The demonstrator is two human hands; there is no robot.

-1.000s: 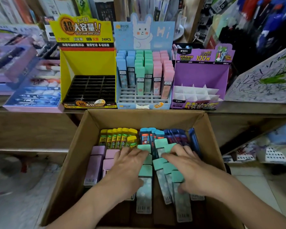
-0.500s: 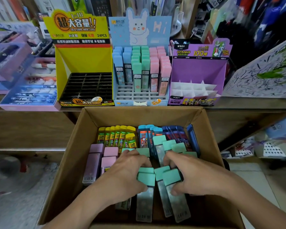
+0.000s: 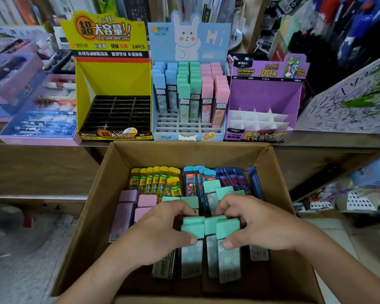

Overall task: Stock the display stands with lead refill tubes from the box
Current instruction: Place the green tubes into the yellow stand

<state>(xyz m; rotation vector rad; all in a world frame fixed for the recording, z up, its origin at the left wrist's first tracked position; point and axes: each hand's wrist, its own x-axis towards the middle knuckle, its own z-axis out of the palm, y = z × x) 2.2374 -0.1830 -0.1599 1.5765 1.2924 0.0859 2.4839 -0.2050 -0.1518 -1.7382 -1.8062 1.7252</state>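
The mint-green tubes [image 3: 210,229] sit in the near middle of the box [image 3: 92,216], a small bunch lying side by side with their caps level and pointing away from you. Each is a slim flat case with an opaque green cap, a pale see-through body with small printed flowers, and a barcode at the foot. Your left hand [image 3: 160,229] and right hand [image 3: 257,227] close in on the bunch from either side. The fingers curl over the caps and the thumbs rest on the bodies, so both hands are clamped on the one bundle. You probably hold it this way to square the caps so the tubes lift together without fanning out. Around them in the box lie lilac tubes [image 3: 127,207] to the left, with yellow tubes [image 3: 154,181] and dark blue tubes [image 3: 233,178] standing along the far wall. On the shelf beyond, the rabbit stand [image 3: 189,130] holds blue, green and pink columns, and its front grid rows are open, which looks like where this colour belongs. Beside it, the yellow stand [image 3: 114,84] and the purple stand [image 3: 263,93] show only bare slots.
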